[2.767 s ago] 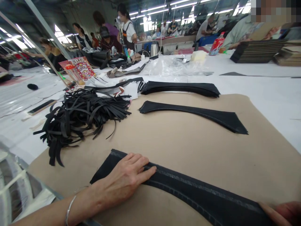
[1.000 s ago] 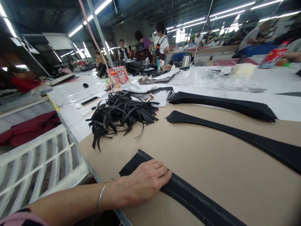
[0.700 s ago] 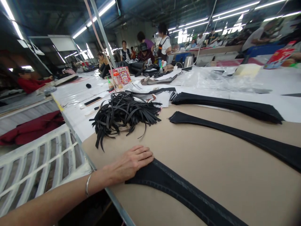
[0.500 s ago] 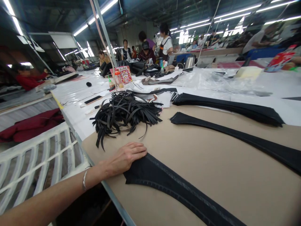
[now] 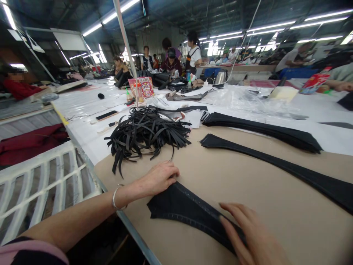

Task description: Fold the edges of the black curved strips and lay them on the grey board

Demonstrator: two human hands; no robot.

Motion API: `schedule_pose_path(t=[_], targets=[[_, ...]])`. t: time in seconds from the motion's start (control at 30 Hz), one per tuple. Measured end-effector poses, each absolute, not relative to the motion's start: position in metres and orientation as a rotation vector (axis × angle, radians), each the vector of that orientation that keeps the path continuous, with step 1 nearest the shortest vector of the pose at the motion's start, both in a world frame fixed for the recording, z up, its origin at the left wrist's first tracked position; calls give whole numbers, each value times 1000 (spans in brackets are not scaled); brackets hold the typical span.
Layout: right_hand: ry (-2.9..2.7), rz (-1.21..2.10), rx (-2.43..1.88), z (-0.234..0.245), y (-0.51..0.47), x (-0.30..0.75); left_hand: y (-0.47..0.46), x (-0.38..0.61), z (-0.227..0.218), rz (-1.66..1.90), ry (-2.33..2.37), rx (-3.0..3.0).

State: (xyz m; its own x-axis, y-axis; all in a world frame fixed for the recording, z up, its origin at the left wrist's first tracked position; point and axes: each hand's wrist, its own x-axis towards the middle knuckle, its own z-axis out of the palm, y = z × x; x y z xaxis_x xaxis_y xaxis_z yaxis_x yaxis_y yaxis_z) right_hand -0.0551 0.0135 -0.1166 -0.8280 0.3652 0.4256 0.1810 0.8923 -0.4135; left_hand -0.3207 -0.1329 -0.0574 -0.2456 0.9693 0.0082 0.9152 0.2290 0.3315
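Observation:
A long black fabric piece (image 5: 190, 209) lies slantwise on the brown tabletop sheet, wide at its far end, with pale markings along its edges. My left hand (image 5: 160, 179), a silver bangle at the wrist, is at the far corner of this piece, fingers bent and closed on its edge. Over the narrower near part is my right hand (image 5: 250, 235), its fingers spread; a fingertip touches the fabric or hovers just above it. Beyond my left hand sits a tangled heap of black strips (image 5: 146, 130).
To the right lie another black piece (image 5: 264, 154) and a stack of similar pieces (image 5: 261, 127). Snack packets (image 5: 142, 87), plastic film (image 5: 237, 97) and a red bottle (image 5: 315, 81) are farther back. A white slatted frame (image 5: 41, 191) stands left of the table edge. Several people work behind.
My right hand has come into view from below, over the black fabric piece. My left hand has shifted slightly right, and its fingers have curled at the corner.

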Motion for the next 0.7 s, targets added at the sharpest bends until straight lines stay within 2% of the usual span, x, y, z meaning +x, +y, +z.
schedule_pose_path(t=[0.17, 0.27, 0.37, 0.57, 0.7], targets=[[-2883, 474, -623, -83, -26, -142, -127, -326, -55, 321, 2237, 1790], [-2964, 415, -708, -72, -35, -160, -126, -327, -53, 284, 2204, 1790], [-2976, 491, -748, -73, -32, -163, -126, -328, -51, 287, 2201, 1795], [-2863, 760, -568, -86, -20, -161, -130, -329, -52, 318, 2165, 1883], [-2777, 820, -398, -96, -16, -157, -134, -331, -55, 298, 2121, 2000]])
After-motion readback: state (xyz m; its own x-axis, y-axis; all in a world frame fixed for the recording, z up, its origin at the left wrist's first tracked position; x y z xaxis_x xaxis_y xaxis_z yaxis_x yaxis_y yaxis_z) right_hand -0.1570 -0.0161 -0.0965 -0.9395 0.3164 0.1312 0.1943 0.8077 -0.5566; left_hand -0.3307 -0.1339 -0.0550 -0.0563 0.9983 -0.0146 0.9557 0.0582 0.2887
